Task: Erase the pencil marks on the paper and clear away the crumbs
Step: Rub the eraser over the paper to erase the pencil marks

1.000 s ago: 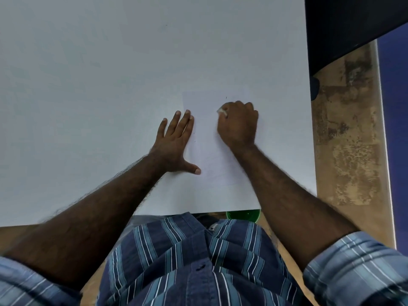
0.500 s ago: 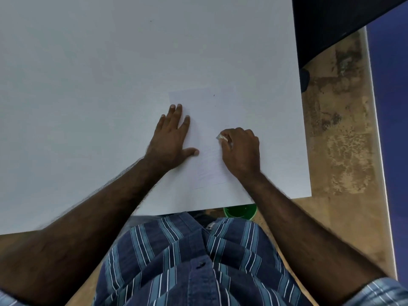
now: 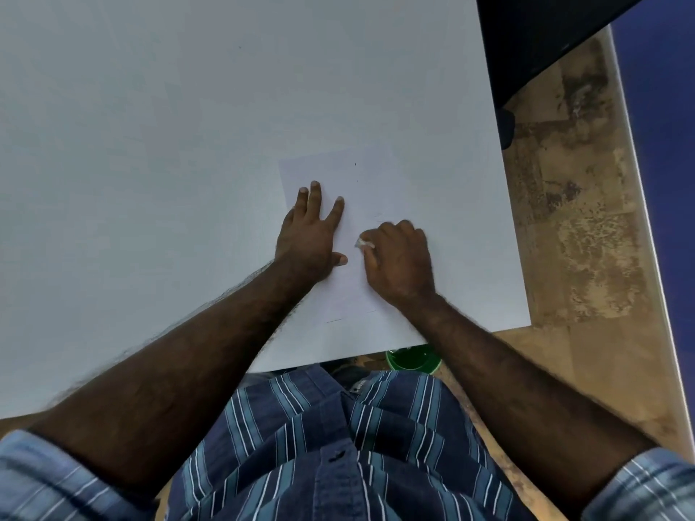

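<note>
Soft, even light falls across the broad white tabletop (image 3: 188, 144), which reads as a dull blue-grey with no glare or hot spots. Shadows are faint; only a thin dark line hugs the forearms. The pale rectangular sheet of paper (image 3: 376, 182) barely separates from the surface, and its pencil marks are perhaps too faint to read. Wide-angle distortion bends the table's edges. The striped blue shirt (image 3: 338, 445) looks slightly soft.

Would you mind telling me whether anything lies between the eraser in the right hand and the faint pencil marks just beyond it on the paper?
Nothing visible does: the small white eraser in the right hand has bare white paper ahead.
</note>
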Action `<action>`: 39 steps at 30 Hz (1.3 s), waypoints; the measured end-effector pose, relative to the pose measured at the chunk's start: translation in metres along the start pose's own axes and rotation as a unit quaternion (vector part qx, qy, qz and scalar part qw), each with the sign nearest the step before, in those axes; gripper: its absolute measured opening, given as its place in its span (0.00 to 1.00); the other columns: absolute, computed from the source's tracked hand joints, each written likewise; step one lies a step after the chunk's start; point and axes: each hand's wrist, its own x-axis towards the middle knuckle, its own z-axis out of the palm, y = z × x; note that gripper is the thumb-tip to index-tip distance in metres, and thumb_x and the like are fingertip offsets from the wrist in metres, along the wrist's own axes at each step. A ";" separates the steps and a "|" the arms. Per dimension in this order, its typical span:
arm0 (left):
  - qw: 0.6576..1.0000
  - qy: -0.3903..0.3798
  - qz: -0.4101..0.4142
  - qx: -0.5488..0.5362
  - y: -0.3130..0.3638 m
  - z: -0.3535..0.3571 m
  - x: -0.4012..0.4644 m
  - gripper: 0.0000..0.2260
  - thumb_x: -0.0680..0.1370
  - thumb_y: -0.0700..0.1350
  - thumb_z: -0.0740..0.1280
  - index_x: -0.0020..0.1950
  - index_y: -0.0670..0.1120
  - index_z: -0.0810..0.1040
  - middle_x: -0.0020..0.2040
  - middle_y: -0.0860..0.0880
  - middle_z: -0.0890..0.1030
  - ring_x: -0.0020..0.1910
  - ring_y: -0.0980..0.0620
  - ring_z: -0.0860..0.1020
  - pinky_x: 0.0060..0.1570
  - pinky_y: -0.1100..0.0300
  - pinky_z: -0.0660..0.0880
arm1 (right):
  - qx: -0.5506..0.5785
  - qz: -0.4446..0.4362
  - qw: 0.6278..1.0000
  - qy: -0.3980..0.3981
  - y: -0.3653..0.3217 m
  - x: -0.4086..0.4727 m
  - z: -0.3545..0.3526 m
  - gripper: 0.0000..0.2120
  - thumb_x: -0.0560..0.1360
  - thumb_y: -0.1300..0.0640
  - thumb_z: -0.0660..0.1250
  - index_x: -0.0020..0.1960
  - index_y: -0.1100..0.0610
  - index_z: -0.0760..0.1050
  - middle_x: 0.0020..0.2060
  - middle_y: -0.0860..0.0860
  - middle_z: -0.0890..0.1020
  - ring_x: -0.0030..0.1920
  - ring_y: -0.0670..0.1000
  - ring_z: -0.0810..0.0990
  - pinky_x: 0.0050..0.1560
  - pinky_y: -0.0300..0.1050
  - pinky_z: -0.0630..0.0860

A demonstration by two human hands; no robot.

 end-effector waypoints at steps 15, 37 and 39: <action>0.997 -0.039 -0.015 0.061 0.006 -0.016 0.016 0.60 0.70 0.65 0.77 0.84 0.53 0.35 0.82 0.39 0.31 0.82 0.34 0.39 0.79 0.41 0.54 | -0.019 0.079 0.996 0.031 -0.004 0.021 -0.004 0.09 0.79 0.56 0.64 0.51 0.52 0.84 0.44 0.52 0.83 0.47 0.59 0.78 0.48 0.55 0.72; 0.998 -0.037 -0.014 0.058 0.004 -0.017 0.017 0.60 0.69 0.66 0.77 0.84 0.54 0.35 0.82 0.40 0.32 0.82 0.34 0.40 0.79 0.41 0.54 | -0.009 0.035 0.999 -0.004 -0.025 0.014 -0.004 0.09 0.82 0.55 0.64 0.52 0.53 0.84 0.45 0.51 0.83 0.48 0.58 0.78 0.49 0.55 0.72; 0.998 -0.036 -0.014 0.059 0.003 -0.016 0.017 0.60 0.69 0.67 0.77 0.84 0.55 0.35 0.82 0.40 0.32 0.83 0.34 0.40 0.79 0.41 0.55 | -0.015 0.011 1.000 -0.014 -0.024 0.009 -0.001 0.09 0.82 0.53 0.65 0.53 0.53 0.85 0.45 0.51 0.84 0.48 0.57 0.78 0.49 0.54 0.72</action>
